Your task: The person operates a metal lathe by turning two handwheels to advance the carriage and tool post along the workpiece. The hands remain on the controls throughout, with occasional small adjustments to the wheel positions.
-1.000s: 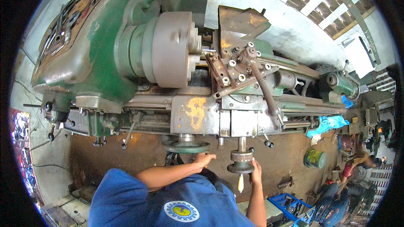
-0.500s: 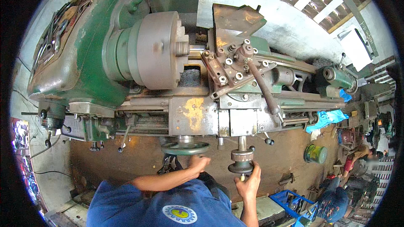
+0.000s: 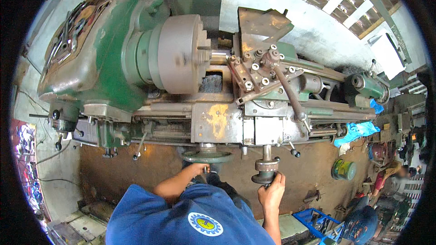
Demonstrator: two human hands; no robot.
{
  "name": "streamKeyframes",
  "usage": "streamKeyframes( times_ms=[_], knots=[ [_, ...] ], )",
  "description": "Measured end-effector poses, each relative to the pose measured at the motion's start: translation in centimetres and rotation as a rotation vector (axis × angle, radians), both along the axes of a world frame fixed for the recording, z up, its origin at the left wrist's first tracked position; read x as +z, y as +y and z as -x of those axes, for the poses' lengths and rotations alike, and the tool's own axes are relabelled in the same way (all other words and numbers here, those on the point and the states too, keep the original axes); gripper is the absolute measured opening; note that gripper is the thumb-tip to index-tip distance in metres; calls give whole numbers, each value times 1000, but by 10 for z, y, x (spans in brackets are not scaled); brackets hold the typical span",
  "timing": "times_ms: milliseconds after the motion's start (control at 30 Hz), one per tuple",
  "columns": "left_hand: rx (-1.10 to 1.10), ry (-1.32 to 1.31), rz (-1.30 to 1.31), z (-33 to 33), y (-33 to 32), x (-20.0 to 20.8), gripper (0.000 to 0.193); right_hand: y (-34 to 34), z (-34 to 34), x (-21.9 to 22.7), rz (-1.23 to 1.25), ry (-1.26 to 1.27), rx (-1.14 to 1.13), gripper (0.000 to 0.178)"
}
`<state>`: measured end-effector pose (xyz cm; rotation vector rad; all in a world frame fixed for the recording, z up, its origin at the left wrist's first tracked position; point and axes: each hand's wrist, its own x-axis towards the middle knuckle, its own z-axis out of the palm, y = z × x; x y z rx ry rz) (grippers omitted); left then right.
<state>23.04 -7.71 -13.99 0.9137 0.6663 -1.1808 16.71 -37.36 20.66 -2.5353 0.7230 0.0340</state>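
Note:
A green lathe stands before me. My left hand point(image 3: 198, 169) is closed around the handle under the large carriage handwheel point(image 3: 207, 156). To its right, my right hand point(image 3: 271, 191) grips the small handle of the cross-slide handwheel point(image 3: 265, 178), and its fingers partly hide that handle. Beyond my hands, the big grey chuck point(image 3: 180, 54) has smeared jaws, as though spinning. A thin bright round bar point(image 3: 220, 56) shows between the chuck and the tool post point(image 3: 271, 57). The tool post's long clamping lever point(image 3: 289, 93) slants toward me.
The tailstock point(image 3: 367, 90) sits at the bed's right end, beside a blue cloth point(image 3: 356, 132). Several wrenches point(image 3: 68, 36) lie on the headstock. A green-yellow bucket point(image 3: 344, 169) and a blue crate point(image 3: 315, 222) stand at right. Another person point(image 3: 361, 220) is at lower right.
My left hand has moved left along the large handwheel and now closes on its handle. My right hand stays at the smaller handwheel, its grip slightly shifted. The whole view has drifted a little.

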Motion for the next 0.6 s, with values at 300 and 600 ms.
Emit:
streamKeyframes(
  times_ms=[300,600],
  knots=[
    [-112,-261,-489,-38,159,93,46,-8,-8,-5,62,94,97,45],
    [45,-896,-741,-57,49,144,57,-14,-11,-7,35,77,136,38]
  ],
)
